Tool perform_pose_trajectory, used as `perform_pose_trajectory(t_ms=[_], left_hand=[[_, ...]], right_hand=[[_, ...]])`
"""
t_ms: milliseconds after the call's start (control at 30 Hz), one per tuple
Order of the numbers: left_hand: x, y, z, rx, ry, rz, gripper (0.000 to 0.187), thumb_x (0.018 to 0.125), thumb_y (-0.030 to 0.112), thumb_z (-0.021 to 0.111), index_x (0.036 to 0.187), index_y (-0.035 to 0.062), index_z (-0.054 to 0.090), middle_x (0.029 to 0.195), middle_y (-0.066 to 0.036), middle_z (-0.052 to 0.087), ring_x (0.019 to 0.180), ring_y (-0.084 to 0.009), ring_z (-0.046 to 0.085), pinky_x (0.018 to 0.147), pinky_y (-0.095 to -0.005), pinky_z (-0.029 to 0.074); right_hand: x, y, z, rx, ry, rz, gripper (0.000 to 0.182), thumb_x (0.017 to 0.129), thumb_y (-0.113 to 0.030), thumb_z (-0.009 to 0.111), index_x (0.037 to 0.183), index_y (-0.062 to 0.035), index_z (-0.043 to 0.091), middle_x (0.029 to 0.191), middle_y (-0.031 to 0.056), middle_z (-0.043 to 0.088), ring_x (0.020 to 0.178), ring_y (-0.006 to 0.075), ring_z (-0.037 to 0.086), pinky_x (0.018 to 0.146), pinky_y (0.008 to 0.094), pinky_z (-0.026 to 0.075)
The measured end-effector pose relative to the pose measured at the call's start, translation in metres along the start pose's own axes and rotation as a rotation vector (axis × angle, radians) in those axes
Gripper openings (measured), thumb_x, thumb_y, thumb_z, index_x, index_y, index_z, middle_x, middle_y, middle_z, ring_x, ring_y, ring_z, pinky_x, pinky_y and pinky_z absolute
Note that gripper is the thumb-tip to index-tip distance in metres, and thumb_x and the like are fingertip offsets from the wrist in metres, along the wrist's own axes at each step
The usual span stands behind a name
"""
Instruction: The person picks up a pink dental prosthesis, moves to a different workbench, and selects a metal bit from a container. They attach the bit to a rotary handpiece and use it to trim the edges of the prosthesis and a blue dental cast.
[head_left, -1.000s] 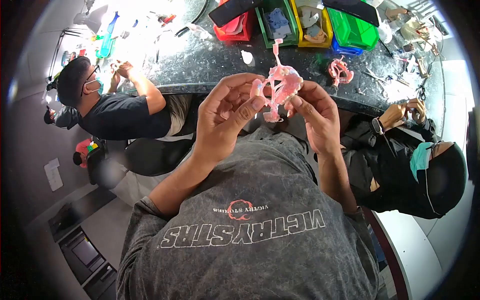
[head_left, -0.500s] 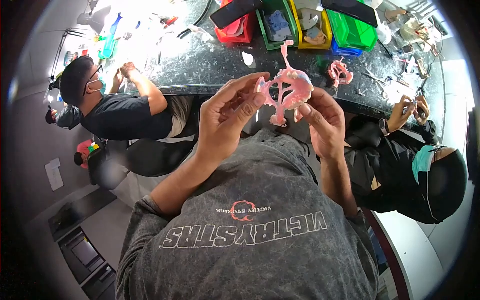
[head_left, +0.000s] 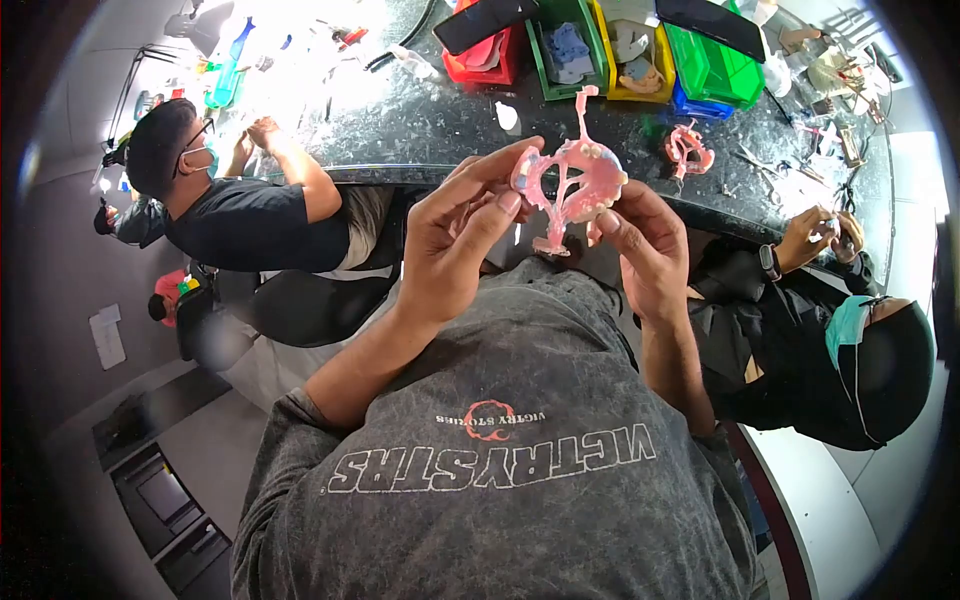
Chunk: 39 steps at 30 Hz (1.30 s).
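Note:
Between my two hands, above the near edge of the bench, is a pink branched piece (head_left: 592, 182) with tooth-like whitish parts along its rim and a thin stem pointing up and away. My left hand (head_left: 455, 230) pinches its left side between thumb and fingers. On the right side, my right hand (head_left: 645, 240) grips the rim with thumb and fingertips. Another pink piece (head_left: 688, 150) of similar look lies on the dark bench (head_left: 400, 135), beyond my right hand.
Red (head_left: 480, 62), green (head_left: 570, 55) and yellow (head_left: 640, 70) bins stand at the back, with phones on top. A small white item (head_left: 507, 116) lies before them. One person (head_left: 240, 220) sits left, another (head_left: 800, 340) right, near scattered tools (head_left: 765, 165).
The pink piece has turned slightly in my hands, its stem shifting a little to the right. The bench and bins sit slightly further right in view.

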<state>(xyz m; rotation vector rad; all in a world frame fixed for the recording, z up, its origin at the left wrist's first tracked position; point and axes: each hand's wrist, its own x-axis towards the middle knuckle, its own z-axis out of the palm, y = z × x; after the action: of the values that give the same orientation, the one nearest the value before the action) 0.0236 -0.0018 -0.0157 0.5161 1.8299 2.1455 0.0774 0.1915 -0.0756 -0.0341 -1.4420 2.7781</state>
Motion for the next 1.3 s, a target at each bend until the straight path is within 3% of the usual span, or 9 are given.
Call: perform_pose_trajectory(t_ms=[433, 500, 600, 633, 733, 833, 1000, 1200, 1300], left_hand=[[0.01, -0.052, -0.011, 0.025, 0.077, -0.238, 0.032, 0.096, 0.01, 0.062, 0.123, -0.0054, 0.057, 0.11, -0.008, 0.066, 0.097, -0.0111, 0.063, 0.087, -0.0262, 0.051], [0.013, -0.081, -0.014, 0.005, 0.108, -0.409, 0.031, 0.096, 0.013, 0.06, 0.123, -0.0038, 0.059, 0.103, -0.007, 0.068, 0.091, -0.0135, 0.065, 0.083, -0.0279, 0.051], [0.025, -0.12, -0.012, 0.013, 0.1, -0.54, 0.03, 0.096, 0.014, 0.06, 0.121, -0.0024, 0.061, 0.1, -0.006, 0.068, 0.089, -0.0126, 0.064, 0.08, -0.0266, 0.05], [0.029, -0.133, -0.011, 0.059, 0.102, -0.603, 0.029, 0.096, 0.015, 0.06, 0.12, -0.0021, 0.061, 0.099, -0.006, 0.068, 0.088, -0.012, 0.064, 0.079, -0.0257, 0.05], [0.043, -0.169, -0.008, 0.117, 0.137, -0.64, 0.025, 0.095, 0.014, 0.06, 0.115, -0.0009, 0.064, 0.094, -0.004, 0.068, 0.081, -0.0094, 0.062, 0.072, -0.0231, 0.049], [0.056, -0.203, -0.009, 0.064, 0.179, -0.668, 0.022, 0.095, 0.012, 0.06, 0.111, -0.0015, 0.064, 0.09, -0.003, 0.068, 0.076, -0.0086, 0.061, 0.068, -0.0239, 0.05], [0.069, -0.209, -0.003, -0.299, 0.193, -0.552, 0.046, 0.096, 0.014, 0.06, 0.135, -0.0056, 0.045, 0.111, -0.01, 0.064, 0.099, -0.0157, 0.064, 0.084, -0.0267, 0.051], [0.052, -0.172, 0.007, 0.069, 0.189, -0.506, 0.076, 0.093, 0.038, 0.065, 0.148, -0.001, 0.031, 0.146, -0.015, 0.04, 0.134, -0.0215, 0.042, 0.109, -0.0357, 0.036], [0.029, -0.162, -0.001, 0.029, 0.167, -0.414, 0.069, 0.096, 0.042, 0.057, 0.149, 0.004, 0.033, 0.149, -0.013, 0.038, 0.136, -0.0221, 0.04, 0.11, -0.0353, 0.036]], right_hand=[[0.02, 0.022, -0.039, -0.221, 0.096, 0.154, 0.033, 0.095, -0.02, 0.064, 0.12, 0.0006, 0.061, 0.097, 0.0047, 0.068, 0.086, 0.009, 0.06, 0.074, 0.0274, 0.049], [0.031, 0.036, -0.075, -0.885, 0.462, -0.074, 0.032, 0.093, -0.02, 0.064, 0.121, -0.0047, 0.059, 0.094, 0.0055, 0.068, 0.084, 0.0132, 0.062, 0.072, 0.0293, 0.05], [0.05, 0.043, -0.129, -1.4, 0.686, -0.141, 0.046, 0.086, -0.017, 0.066, 0.128, -0.0098, 0.047, 0.096, 0.0147, 0.068, 0.087, 0.036, 0.066, 0.076, 0.0431, 0.052], [0.053, 0.037, -0.129, -1.441, 0.727, 0.159, 0.058, 0.084, -0.019, 0.067, 0.134, -0.0094, 0.04, 0.099, 0.0189, 0.069, 0.091, 0.039, 0.067, 0.077, 0.0482, 0.052], [0.049, 0.056, -0.147, -1.535, 0.731, 0.188, 0.067, 0.083, -0.025, 0.068, 0.138, -0.0056, 0.036, 0.096, 0.0209, 0.068, 0.087, 0.0411, 0.066, 0.073, 0.0511, 0.052], [0.041, 0.06, -0.143, -1.538, 0.739, 0.164, 0.051, 0.083, -0.026, 0.069, 0.127, -0.0133, 0.047, 0.089, 0.0169, 0.069, 0.082, 0.039, 0.068, 0.069, 0.0498, 0.052], [0.032, 0.066, -0.137, -1.447, 0.748, 0.026, 0.036, 0.082, -0.02, 0.069, 0.114, -0.0157, 0.054, 0.083, 0.0136, 0.069, 0.078, 0.0349, 0.068, 0.066, 0.0446, 0.052], [0.018, 0.048, -0.075, -0.777, 0.542, -0.152, 0.036, 0.086, -0.013, 0.071, 0.117, -0.004, 0.055, 0.077, 0.0016, 0.063, 0.066, 0.0049, 0.055, 0.062, 0.0223, 0.046], [0.009, 0.05, -0.042, -0.777, 0.361, -0.138, 0.034, 0.085, -0.013, 0.071, 0.114, -0.0057, 0.055, 0.075, 0.0047, 0.064, 0.064, 0.0103, 0.061, 0.06, 0.0279, 0.05]])
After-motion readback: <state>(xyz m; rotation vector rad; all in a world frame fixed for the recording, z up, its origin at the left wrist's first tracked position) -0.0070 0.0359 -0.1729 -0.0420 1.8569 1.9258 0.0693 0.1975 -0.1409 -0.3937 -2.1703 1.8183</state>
